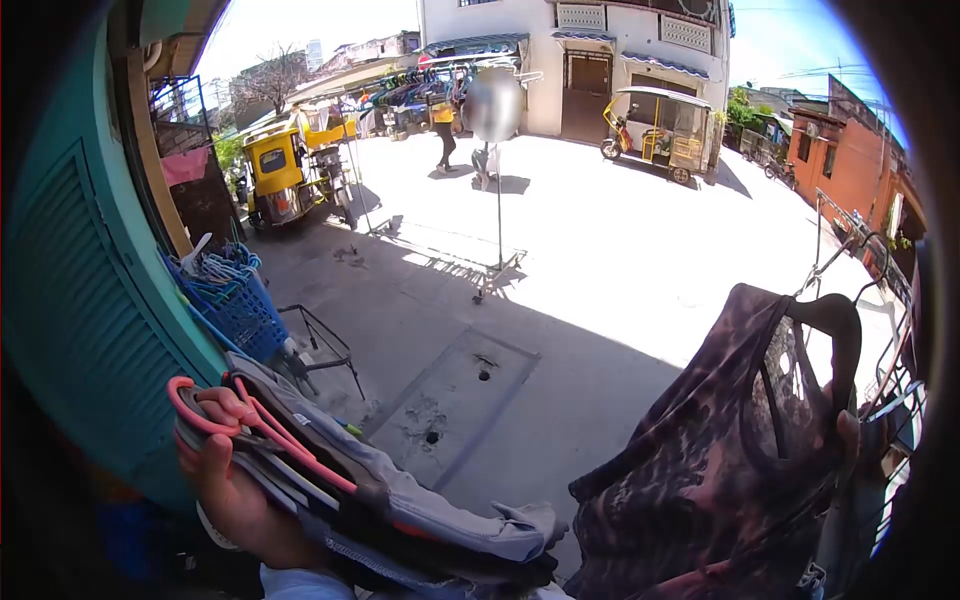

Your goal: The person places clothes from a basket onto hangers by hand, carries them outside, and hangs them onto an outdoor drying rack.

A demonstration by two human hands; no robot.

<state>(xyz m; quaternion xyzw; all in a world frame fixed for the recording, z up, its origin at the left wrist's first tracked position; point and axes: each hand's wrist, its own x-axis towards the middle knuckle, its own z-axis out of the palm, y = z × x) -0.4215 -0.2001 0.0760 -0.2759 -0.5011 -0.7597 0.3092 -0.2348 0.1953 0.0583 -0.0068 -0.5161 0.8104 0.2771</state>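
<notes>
At the lower left, my left hand is closed around a bunch of clothes hangers. A pink hanger sits on top, with grey ones beneath it. Folded-over grey and black garments hang from them toward the bottom middle. On the right is a dark sleeveless top with a mottled brown and black pattern, on a black hanger. My right hand grips the top at its right edge; most of that hand is hidden behind the cloth.
A metal rack with hangers stands close on the right. At left, a blue basket full of hangers stands beside a teal shutter. A wheeled rack, yellow tricycle, two people and parked vehicles are farther off.
</notes>
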